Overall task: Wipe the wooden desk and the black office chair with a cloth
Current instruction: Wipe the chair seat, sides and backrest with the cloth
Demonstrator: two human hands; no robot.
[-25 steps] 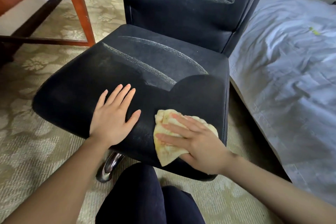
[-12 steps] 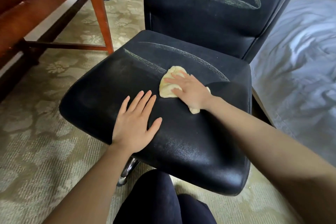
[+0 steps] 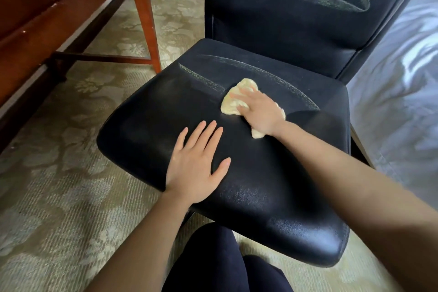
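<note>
The black office chair (image 3: 279,201) fills the middle of the view, its seat toward me and its backrest (image 3: 296,16) behind. Curved dusty streaks mark the rear of the seat and the backrest. A crumpled yellow cloth (image 3: 231,104) lies near the seat's middle. My right hand (image 3: 258,111) presses flat on the cloth with fingers pointing left. My left hand (image 3: 196,166) rests flat on the seat's front left part, fingers spread. The wooden desk (image 3: 35,14) stands at the upper left.
A desk leg (image 3: 145,19) and low crossbar (image 3: 102,58) stand close to the chair's left rear corner. Patterned beige carpet (image 3: 59,185) covers the floor. A bed with a rumpled white sheet (image 3: 398,92) runs along the right. My dark-clothed knees (image 3: 220,265) are at the bottom.
My right hand has slid the cloth from the seat's front edge back to the seat's middle. My left hand stays flat on the seat. The view has shifted, bringing more of the desk in.
</note>
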